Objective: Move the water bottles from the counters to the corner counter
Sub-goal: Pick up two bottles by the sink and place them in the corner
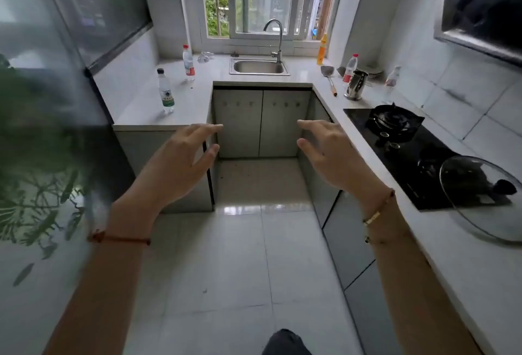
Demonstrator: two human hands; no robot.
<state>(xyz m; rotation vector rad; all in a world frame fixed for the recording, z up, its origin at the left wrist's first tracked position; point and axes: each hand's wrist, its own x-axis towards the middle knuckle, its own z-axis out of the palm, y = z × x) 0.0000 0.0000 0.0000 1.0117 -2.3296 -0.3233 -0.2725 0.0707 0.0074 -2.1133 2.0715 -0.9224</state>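
Observation:
Two water bottles stand on the left counter: one with a black cap and green label, and behind it one with a red cap and red label. On the right counter another red-capped bottle stands behind a steel cup, and a small clear bottle stands by the wall tiles. My left hand and my right hand are both raised over the floor between the counters, fingers spread, holding nothing and touching no bottle.
A sink with a tap sits under the window. The right counter carries a steel cup, a ladle, stacked plates, a yellow bottle, a black gas hob and a glass lid. A glass door with a plant's reflection fills the left.

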